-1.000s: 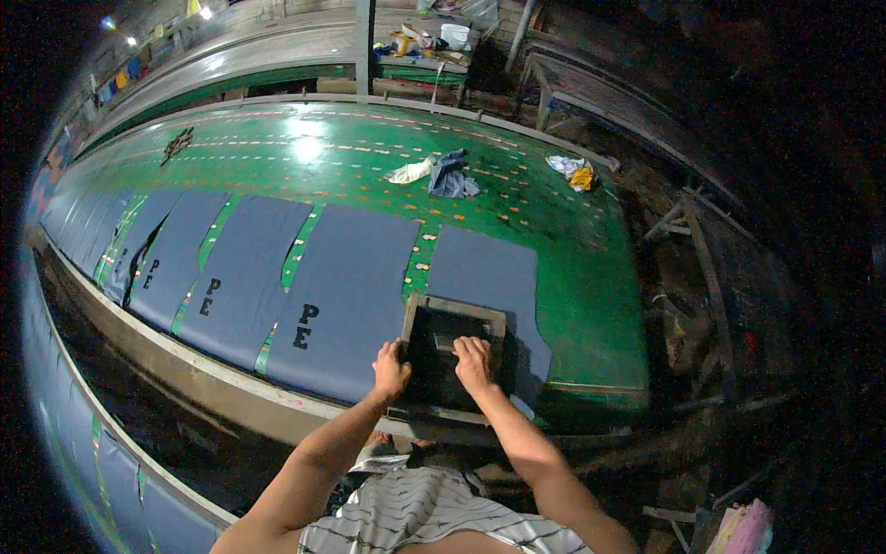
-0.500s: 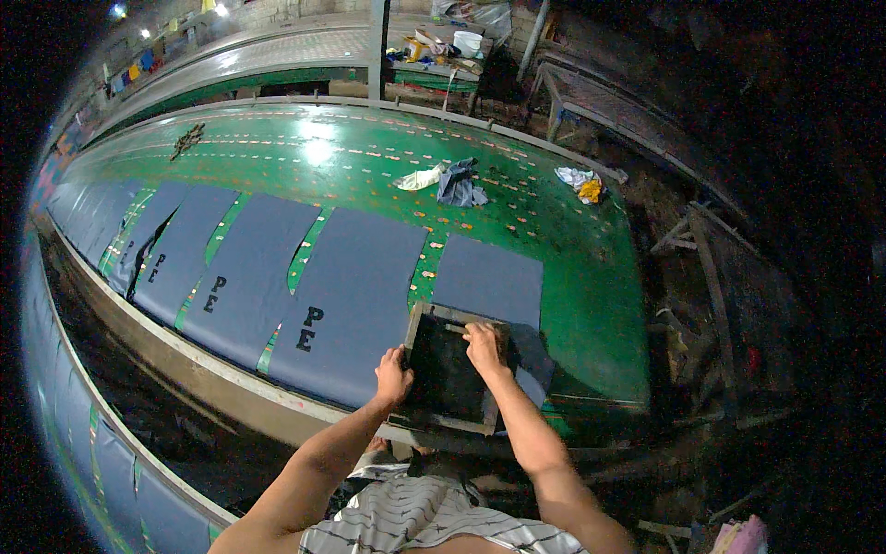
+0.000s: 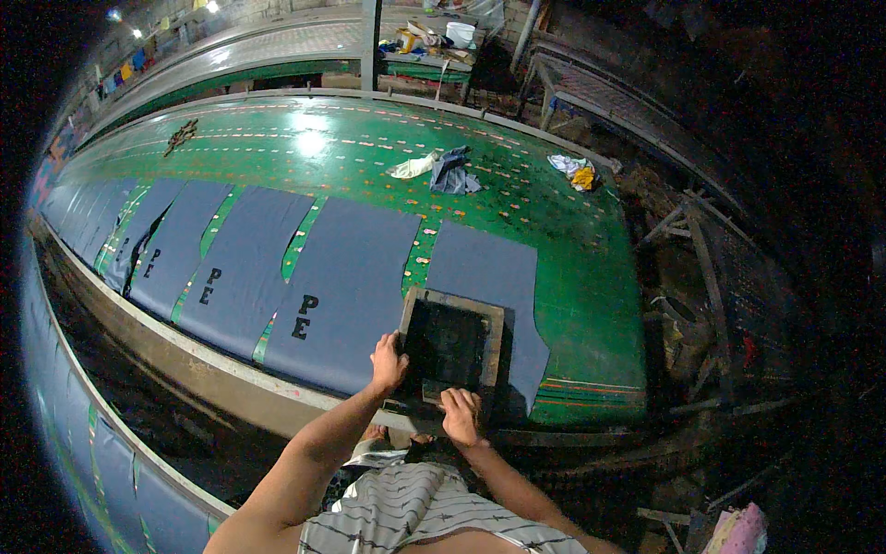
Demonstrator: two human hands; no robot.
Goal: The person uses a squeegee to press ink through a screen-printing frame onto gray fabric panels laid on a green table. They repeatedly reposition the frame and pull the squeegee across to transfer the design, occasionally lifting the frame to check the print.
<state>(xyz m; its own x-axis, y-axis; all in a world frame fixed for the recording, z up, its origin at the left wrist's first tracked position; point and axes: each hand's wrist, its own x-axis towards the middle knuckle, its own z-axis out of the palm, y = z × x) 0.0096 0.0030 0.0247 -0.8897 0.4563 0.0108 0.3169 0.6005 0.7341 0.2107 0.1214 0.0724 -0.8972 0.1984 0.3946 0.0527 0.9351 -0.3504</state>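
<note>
A wooden-framed printing screen (image 3: 496, 331) with dark, ink-covered mesh lies on the rightmost blue-grey fabric panel (image 3: 482, 256), over its lower left part. My left hand (image 3: 389, 363) is closed on the screen's left side rail. At the near end of the mesh, my right hand (image 3: 461, 414) grips a squeegee (image 3: 431, 391); the fingers hide most of it. To the left, several blue-grey panels lie side by side. The nearest panel (image 3: 355, 249) carries black printed letters (image 3: 303, 317) near its lower left edge.
The long green printing table (image 3: 591, 314) has a raised front rail (image 3: 231, 373). Crumpled cloths (image 3: 452, 173) and a white-and-yellow rag (image 3: 577, 173) lie toward its far side. A second table with panels (image 3: 115, 462) is at lower left. A post (image 3: 369, 46) stands behind.
My right hand has drawn the squeegee from the far end of the screen to its near end. My left hand remains on the frame's left side. The view has shifted slightly.
</note>
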